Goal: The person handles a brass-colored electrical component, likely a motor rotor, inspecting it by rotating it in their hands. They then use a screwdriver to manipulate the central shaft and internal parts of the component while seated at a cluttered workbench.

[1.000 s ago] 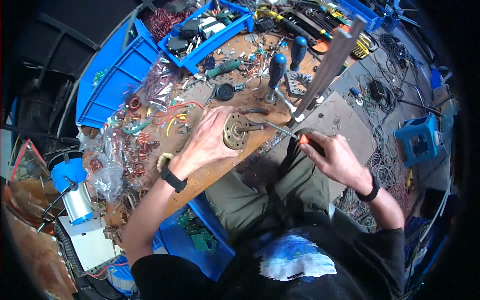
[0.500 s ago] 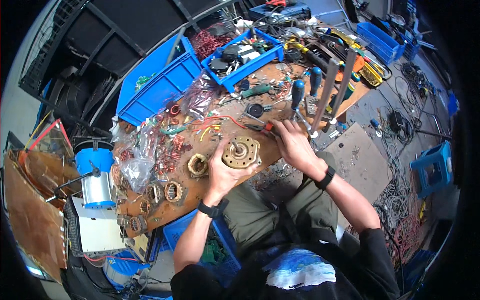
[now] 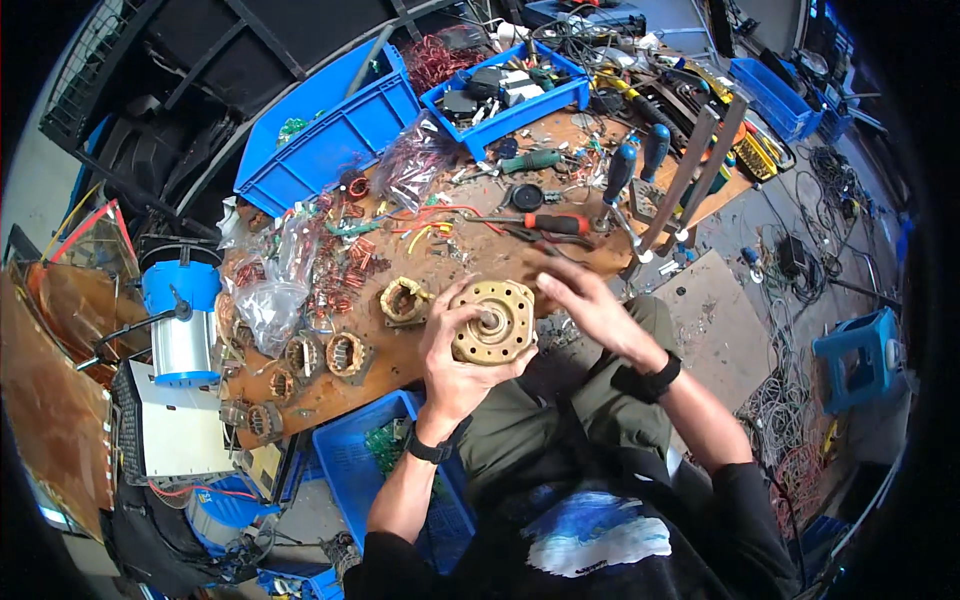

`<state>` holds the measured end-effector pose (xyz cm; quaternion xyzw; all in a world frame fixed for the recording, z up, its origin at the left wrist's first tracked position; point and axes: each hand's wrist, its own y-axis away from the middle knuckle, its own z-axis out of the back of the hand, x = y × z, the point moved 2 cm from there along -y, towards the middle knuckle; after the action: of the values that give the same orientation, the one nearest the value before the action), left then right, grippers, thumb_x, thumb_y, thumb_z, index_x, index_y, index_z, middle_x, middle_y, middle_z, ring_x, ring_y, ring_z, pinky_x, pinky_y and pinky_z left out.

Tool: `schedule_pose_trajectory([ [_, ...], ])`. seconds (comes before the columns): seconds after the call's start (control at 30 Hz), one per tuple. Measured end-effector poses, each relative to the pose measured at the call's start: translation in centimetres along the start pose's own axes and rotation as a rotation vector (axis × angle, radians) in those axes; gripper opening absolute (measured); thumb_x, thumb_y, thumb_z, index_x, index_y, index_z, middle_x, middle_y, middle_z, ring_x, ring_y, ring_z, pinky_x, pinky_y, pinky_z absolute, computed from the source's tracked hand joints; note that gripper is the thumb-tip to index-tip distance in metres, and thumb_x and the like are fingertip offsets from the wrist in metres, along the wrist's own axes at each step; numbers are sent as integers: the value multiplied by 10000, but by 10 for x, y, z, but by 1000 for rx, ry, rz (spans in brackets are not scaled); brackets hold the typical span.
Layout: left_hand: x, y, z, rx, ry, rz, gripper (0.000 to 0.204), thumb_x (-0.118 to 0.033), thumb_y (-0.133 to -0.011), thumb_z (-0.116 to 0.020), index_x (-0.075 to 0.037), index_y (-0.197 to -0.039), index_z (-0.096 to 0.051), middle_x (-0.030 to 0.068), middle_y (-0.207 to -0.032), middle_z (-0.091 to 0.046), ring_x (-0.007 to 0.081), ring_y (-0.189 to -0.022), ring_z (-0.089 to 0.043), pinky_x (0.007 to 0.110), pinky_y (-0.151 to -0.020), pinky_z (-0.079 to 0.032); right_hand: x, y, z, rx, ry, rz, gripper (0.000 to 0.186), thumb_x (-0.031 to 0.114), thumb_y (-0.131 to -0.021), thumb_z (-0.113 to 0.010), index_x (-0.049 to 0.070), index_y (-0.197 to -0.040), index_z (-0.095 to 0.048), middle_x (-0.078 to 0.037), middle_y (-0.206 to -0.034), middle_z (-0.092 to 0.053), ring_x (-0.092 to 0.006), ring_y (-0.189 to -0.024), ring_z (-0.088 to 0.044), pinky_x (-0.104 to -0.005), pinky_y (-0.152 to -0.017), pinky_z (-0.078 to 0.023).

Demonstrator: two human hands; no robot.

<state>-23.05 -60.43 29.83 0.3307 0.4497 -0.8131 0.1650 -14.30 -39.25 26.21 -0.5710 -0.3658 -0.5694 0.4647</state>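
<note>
My left hand point(image 3: 456, 355) is wrapped round a small electric motor point(image 3: 497, 343) with a tan, perforated end plate. The motor is tilted with its short shaft facing up, and my left thumb and fingers press on its rim. Just to the right of it, my right hand point(image 3: 597, 312) hovers with fingers stretched out, slightly blurred, holding nothing. A red-and-black-handled screwdriver point(image 3: 556, 223) lies on the bench beyond my right hand, beside a pair of pliers point(image 3: 540, 238). To the left of the motor sits a stator core point(image 3: 403, 300) with a hollow middle.
More stator cores point(image 3: 346, 356) stand along the bench's near left edge. Copper scraps and a clear plastic bag point(image 3: 271, 318) lie behind them. A large blue crate point(image 3: 335, 140) and a blue tool tray point(image 3: 520, 115) stand at the back. Upright metal bars point(image 3: 690, 175) rise at right.
My right hand has left the red-handled tool on the bench and come down toward the motor. My left hand has tilted the motor and shifted it slightly right and nearer to me.
</note>
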Motion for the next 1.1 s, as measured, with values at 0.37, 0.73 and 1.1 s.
schedule_pose_trajectory([
  [0.37,-21,-10,-29,9,240,99,735,-191,-647,-1050,-53,-1221,-612,160,-1275,-693,358,-1368,-604,540,-1187,-447,-25,42,-46,161,-1336,-363,705,537,-1109,-567,79,-1621,-413,-148,-1566,-565,-303,-1379,-620,-506,-1151,-548],
  [0.73,-19,-1,-40,-163,744,568,1030,-326,-769,-956,1,-1577,-407,117,-1407,-605,235,-1290,-617,401,-1131,-502,-4,56,-31,153,-745,-145,1173,270,-961,-861,-24,-1695,6,-183,-1636,-425,-255,-1502,-465,-496,-1213,-453],
  [1.1,0,12,-44,-81,757,994,524,-482,-1103,-498,-59,-1374,-648,74,-1231,-738,207,-1129,-691,425,-1010,-527,15,68,-30,-26,-560,-315,957,273,-893,-918,-74,-1443,-215,-103,-971,-694,-156,-684,-709,-296,-578,-629],
])
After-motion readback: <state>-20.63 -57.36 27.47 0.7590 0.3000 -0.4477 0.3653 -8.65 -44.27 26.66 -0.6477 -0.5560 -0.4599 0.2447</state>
